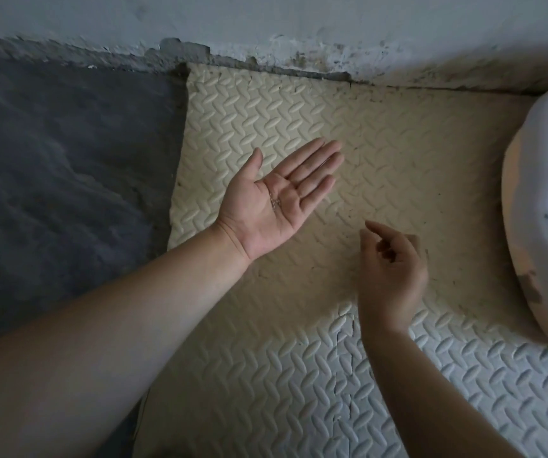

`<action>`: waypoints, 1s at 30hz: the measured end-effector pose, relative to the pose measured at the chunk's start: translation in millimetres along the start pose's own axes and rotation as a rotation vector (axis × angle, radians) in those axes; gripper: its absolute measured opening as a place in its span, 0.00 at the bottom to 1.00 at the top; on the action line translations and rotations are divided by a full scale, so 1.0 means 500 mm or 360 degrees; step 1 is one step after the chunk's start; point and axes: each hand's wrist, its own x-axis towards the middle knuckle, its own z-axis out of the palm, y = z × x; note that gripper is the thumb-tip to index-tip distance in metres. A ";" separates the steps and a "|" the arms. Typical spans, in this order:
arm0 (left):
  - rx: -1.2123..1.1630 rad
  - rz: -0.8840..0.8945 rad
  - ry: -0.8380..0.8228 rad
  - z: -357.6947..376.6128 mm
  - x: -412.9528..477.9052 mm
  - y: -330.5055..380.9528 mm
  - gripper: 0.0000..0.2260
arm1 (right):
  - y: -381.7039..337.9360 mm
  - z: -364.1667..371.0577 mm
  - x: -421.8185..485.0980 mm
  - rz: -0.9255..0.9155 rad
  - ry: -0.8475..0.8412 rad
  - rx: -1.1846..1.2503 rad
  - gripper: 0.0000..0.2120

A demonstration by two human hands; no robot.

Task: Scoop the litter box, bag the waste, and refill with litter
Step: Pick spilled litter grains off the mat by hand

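Note:
My left hand (274, 200) lies palm up and flat over a cream foam floor mat (398, 153), fingers straight. A few small grey litter grains (275, 203) rest in the middle of that palm. My right hand (393, 276) hovers to the lower right of it, back toward the camera, fingers curled with thumb and forefinger close together; whether anything is pinched between them is hidden. At the right edge a white rounded plastic shell (543, 209), probably the litter box, is partly in view.
A dark grey carpet (61, 166) covers the floor on the left, butting against the mat. A worn, flaking wall base (266, 51) runs along the back. Dark specks are scattered on the mat near the wall and the white shell.

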 end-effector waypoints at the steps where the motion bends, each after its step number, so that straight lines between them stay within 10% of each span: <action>1: 0.0009 0.0000 0.0005 -0.002 0.000 0.001 0.35 | 0.017 -0.008 0.002 -0.0029 -0.0034 -0.0098 0.08; 30: 0.0100 0.0003 0.0055 -0.015 -0.002 0.004 0.35 | 0.021 0.028 0.058 -0.0285 -0.0204 -0.0500 0.06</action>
